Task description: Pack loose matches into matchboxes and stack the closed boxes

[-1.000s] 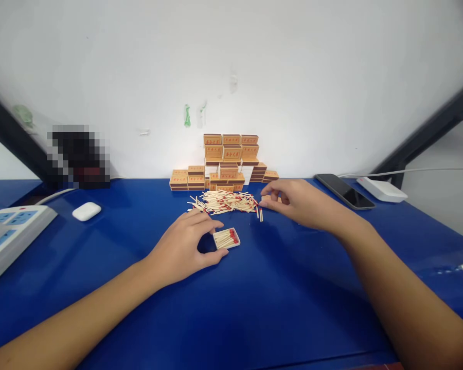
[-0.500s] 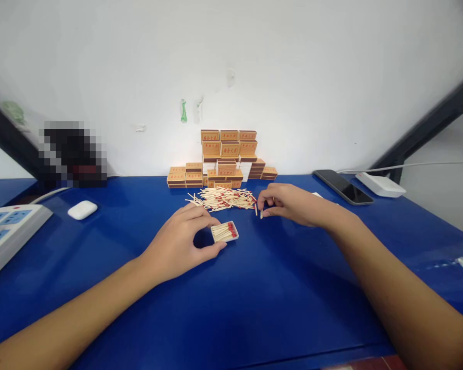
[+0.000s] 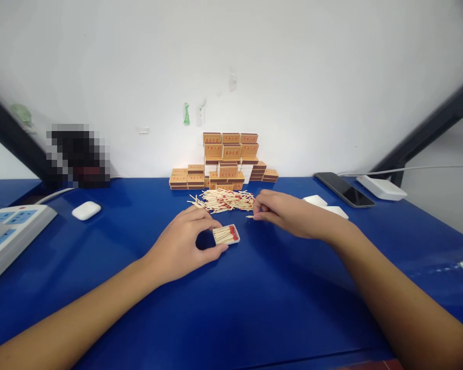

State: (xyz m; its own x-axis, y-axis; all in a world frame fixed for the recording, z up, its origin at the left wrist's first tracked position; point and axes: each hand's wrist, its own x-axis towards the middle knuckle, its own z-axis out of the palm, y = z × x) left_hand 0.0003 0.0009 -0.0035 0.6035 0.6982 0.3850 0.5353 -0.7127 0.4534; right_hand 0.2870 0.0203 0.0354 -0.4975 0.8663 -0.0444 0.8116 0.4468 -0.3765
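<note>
Between the thumb and fingers of my left hand point(image 3: 187, 239) is a small white matchbox tray point(image 3: 215, 241), resting on the blue table. Red-headed matches point(image 3: 226, 235) lie side by side in it, heads to the right. My right hand point(image 3: 281, 208) is closed in a pinch just right of the loose match pile point(image 3: 224, 199). Pale match ends point(image 3: 250, 217) stick out to the left from its fingertips; how many it holds I cannot tell. Behind the pile rises a stack of orange-brown matchboxes point(image 3: 231, 152) against the wall.
White trays point(image 3: 315, 200) lie behind my right forearm. Farther right are a black phone point(image 3: 343, 189) and a white box point(image 3: 381, 187) with a cable. On the left sit a white earbud case point(image 3: 86, 210) and a power strip point(image 3: 23, 241). A blurred-out dark object point(image 3: 79, 154) stands behind them.
My right hand has turned and drawn slightly left, so the match ends now point left instead of down. The white trays behind that forearm show more. My left hand keeps its hold on the tray.
</note>
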